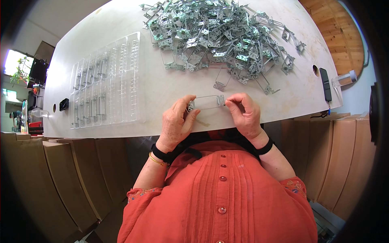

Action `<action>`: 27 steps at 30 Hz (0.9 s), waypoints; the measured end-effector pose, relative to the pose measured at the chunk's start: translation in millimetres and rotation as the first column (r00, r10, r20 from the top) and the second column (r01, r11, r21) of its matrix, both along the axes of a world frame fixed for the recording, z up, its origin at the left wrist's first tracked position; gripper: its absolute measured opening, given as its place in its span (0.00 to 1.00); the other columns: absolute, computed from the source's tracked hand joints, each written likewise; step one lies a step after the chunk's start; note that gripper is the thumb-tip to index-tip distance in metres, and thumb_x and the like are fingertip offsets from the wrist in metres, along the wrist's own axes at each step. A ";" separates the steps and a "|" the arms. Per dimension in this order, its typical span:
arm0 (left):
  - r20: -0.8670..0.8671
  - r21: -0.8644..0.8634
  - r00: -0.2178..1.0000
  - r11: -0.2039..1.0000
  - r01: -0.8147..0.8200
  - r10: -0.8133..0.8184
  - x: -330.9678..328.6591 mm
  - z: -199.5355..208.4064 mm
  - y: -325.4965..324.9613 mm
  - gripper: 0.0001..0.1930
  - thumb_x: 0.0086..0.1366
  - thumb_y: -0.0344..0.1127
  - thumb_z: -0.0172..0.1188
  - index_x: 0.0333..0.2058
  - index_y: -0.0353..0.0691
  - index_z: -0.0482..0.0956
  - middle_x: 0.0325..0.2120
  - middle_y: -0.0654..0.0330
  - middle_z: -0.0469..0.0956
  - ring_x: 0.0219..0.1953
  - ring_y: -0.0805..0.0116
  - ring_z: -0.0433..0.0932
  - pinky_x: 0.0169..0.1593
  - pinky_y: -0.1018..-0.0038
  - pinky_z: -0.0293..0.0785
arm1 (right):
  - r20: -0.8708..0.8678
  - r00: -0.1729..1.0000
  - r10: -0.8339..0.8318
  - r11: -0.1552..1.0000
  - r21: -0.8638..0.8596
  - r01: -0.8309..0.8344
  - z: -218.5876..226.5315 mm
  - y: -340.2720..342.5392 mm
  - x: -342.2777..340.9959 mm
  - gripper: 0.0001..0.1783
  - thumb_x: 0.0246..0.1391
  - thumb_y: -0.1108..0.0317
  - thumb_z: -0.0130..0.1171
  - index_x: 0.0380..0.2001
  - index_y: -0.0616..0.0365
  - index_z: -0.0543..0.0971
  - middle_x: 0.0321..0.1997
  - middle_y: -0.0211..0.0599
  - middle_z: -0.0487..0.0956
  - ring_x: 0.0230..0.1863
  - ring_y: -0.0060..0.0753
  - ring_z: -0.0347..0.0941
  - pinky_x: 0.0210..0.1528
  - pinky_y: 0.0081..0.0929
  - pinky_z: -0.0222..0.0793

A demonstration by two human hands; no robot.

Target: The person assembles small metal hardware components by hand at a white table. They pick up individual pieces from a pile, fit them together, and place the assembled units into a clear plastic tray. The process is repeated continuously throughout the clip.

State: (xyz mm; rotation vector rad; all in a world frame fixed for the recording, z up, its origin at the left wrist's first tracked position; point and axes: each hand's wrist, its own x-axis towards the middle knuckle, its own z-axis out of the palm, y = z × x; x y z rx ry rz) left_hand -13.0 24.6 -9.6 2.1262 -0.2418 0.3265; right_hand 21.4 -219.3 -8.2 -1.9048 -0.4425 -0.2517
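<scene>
Just inside the table's near edge, I hold a metal wire bracket (221, 100) with a small punched plate at each end and two thin rods between. My left hand (174, 119) is closed on its left plate, between thumb and fingers. At the other end, the thumb and index finger of my right hand (246, 115) pinch the edge of the right plate; the fingertips partly hide what is between them. Beyond my hands lies a large tangled pile of similar brackets (227, 38). To the left, a clear plastic tray (125, 97) holds several brackets standing in its left slots.
The white table (162, 85) has a curved-looking near edge close to my body. A black box-shaped thing (64, 104) lies left of the tray. At the right edge are a dark phone-like device (325, 85) and a clear cup (344, 78). Cardboard boxes (69, 178) line both sides below.
</scene>
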 end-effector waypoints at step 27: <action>-0.270 -0.249 0.963 0.965 -0.077 0.007 8.7 10.1 -6.2 0.20 0.73 0.27 0.63 0.61 0.32 0.73 0.36 0.67 0.76 0.34 0.82 0.72 0.38 0.79 0.72 | -0.137 0.972 0.189 0.977 0.129 -0.171 -3.4 -4.6 4.4 0.06 0.65 0.75 0.67 0.40 0.60 0.78 0.50 0.40 0.88 0.41 0.24 0.82 0.45 0.23 0.78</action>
